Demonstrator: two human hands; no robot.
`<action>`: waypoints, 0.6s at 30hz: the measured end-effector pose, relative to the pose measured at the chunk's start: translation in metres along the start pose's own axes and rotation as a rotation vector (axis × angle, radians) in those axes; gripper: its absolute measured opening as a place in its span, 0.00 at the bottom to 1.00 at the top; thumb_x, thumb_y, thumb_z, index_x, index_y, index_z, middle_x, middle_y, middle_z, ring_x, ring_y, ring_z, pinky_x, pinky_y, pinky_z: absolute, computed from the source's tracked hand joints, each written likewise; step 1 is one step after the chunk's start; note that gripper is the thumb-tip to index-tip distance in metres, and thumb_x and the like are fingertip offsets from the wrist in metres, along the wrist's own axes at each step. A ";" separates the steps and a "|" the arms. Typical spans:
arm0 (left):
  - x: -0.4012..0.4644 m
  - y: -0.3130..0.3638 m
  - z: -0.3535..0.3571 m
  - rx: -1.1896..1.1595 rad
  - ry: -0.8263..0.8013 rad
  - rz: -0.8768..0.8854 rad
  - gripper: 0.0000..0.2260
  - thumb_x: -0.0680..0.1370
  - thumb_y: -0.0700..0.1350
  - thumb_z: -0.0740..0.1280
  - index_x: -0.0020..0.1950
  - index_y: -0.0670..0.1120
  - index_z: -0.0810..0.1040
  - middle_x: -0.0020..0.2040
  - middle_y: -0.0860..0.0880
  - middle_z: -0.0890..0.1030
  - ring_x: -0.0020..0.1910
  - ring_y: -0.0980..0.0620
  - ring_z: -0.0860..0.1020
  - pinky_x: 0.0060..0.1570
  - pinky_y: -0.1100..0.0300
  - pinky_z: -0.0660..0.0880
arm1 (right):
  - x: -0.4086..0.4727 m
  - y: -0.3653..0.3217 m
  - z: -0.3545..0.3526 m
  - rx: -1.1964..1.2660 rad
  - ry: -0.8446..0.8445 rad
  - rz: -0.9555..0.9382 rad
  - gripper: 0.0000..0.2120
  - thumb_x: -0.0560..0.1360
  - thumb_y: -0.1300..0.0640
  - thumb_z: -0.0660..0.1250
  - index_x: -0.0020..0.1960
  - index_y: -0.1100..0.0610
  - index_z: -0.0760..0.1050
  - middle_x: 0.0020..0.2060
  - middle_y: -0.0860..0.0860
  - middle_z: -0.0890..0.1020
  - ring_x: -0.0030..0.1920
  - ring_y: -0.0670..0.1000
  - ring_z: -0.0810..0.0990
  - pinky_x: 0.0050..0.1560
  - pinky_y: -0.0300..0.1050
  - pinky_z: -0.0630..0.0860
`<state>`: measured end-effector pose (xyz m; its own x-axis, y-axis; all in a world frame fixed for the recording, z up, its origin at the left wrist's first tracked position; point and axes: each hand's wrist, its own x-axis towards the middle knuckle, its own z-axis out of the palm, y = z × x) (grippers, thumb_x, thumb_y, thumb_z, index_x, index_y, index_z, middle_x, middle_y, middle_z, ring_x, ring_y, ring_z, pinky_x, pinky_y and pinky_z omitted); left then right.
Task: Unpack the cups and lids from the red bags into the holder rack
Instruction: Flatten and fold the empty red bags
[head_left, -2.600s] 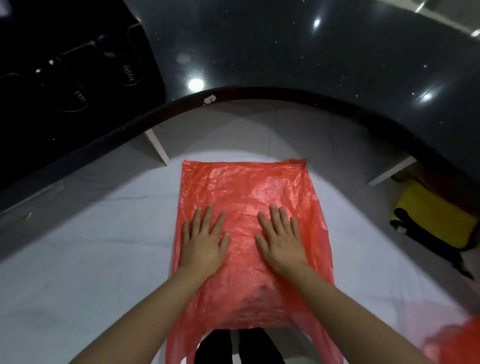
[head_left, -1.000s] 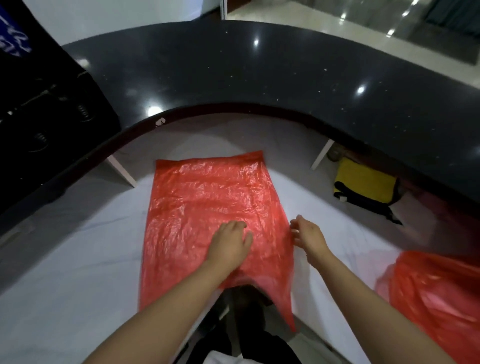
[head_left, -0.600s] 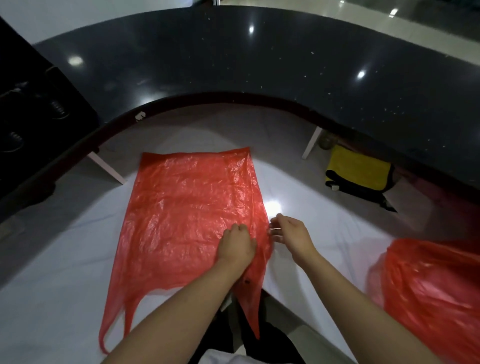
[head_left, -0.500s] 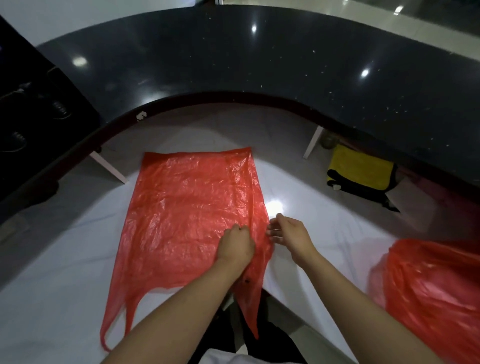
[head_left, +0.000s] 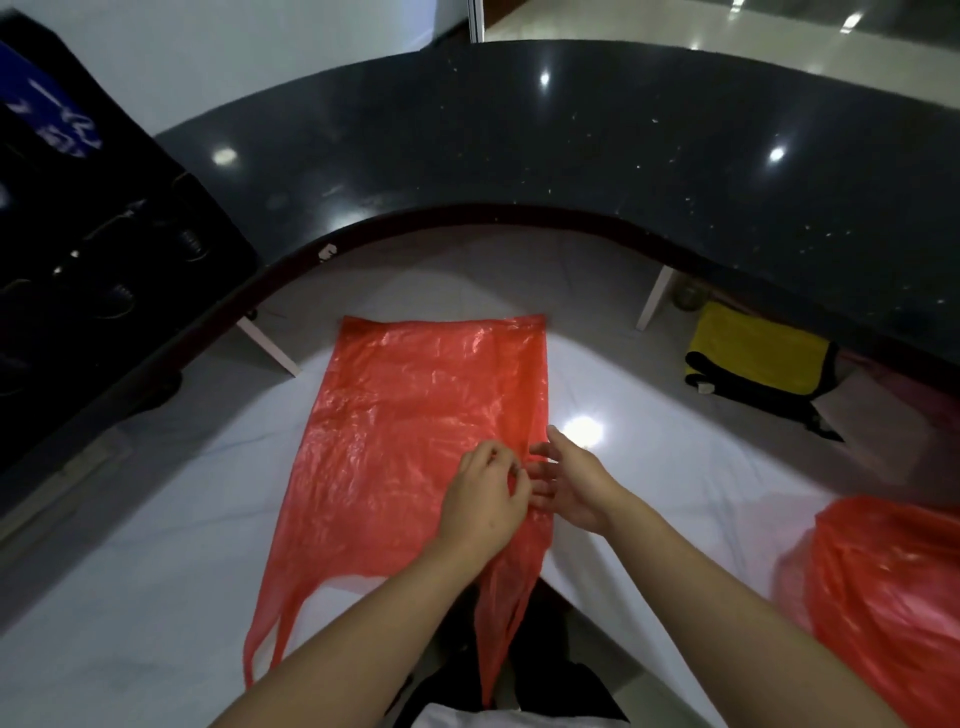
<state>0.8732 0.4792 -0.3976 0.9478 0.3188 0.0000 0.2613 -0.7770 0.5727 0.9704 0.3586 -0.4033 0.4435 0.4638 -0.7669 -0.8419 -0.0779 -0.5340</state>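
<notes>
Here, flat crinkled red bag (head_left: 415, 441) on white counter (head_left: 130, 545), handles dangling

Curved black counter (head_left: 571, 156) with light glints, white counter (head_left: 130, 545) below, glossy floor (head_left: 675, 21) behind, pale wall (head_left: 260, 52).

Head view: looks forward and steeply down, close over the bag (head_left: 415, 441), counter (head_left: 571, 156) curving beyond.

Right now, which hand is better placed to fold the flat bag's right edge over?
Probably the right hand: it sits at the right edge of the flat red bag with fingers at the plastic, while the left hand rests on top, pinning it.
</notes>
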 end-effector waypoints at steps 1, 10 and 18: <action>-0.001 -0.002 -0.001 0.001 -0.001 -0.010 0.05 0.77 0.48 0.63 0.46 0.48 0.75 0.50 0.52 0.75 0.53 0.50 0.74 0.52 0.55 0.73 | 0.001 0.000 0.001 0.003 0.030 -0.036 0.23 0.83 0.41 0.57 0.59 0.60 0.77 0.43 0.54 0.85 0.40 0.53 0.86 0.43 0.48 0.81; -0.009 -0.008 -0.003 -0.011 -0.036 -0.030 0.06 0.78 0.49 0.60 0.44 0.50 0.72 0.43 0.54 0.75 0.45 0.53 0.73 0.44 0.53 0.74 | -0.011 0.007 -0.014 -0.336 0.249 -0.033 0.23 0.82 0.41 0.56 0.59 0.58 0.78 0.52 0.59 0.84 0.55 0.61 0.84 0.59 0.57 0.79; -0.016 -0.020 0.008 -0.019 -0.168 0.006 0.07 0.81 0.48 0.60 0.50 0.47 0.76 0.55 0.47 0.80 0.59 0.47 0.76 0.59 0.52 0.74 | 0.004 0.024 0.000 0.249 -0.133 0.073 0.25 0.82 0.35 0.51 0.67 0.49 0.72 0.59 0.58 0.84 0.56 0.57 0.85 0.52 0.52 0.79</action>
<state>0.8542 0.4851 -0.4155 0.9669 0.2178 -0.1330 0.2539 -0.7676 0.5885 0.9517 0.3582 -0.4193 0.3490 0.5778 -0.7378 -0.9268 0.0965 -0.3628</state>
